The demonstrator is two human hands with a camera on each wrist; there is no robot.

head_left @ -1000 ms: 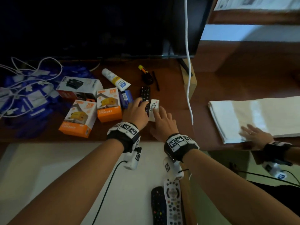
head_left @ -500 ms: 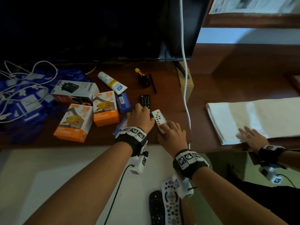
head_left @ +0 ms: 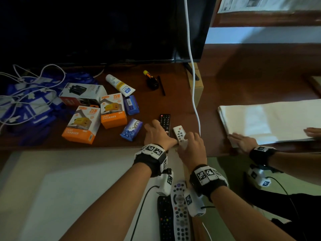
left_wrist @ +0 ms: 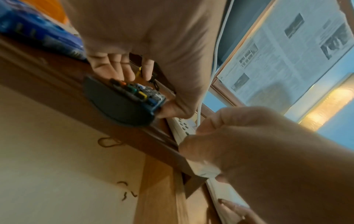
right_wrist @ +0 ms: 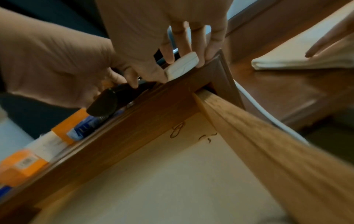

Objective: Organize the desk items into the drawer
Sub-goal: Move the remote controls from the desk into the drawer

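Both remotes (head_left: 165, 122) overhanging desk edge (head_left: 104, 146), hands (head_left: 157, 136) gripping.

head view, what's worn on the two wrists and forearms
Both forearms are bare, no sleeves. The left wrist and the right wrist each carry a black band topped with white blocks printed with black-and-white square markers. A white camera unit hangs under each band, with a thin black cable trailing from it.

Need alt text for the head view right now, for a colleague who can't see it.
Left hand grips a black remote and right hand grips a white remote at the desk's front edge. Below, an open drawer holds two more remotes. Charger boxes and a tube lie behind.
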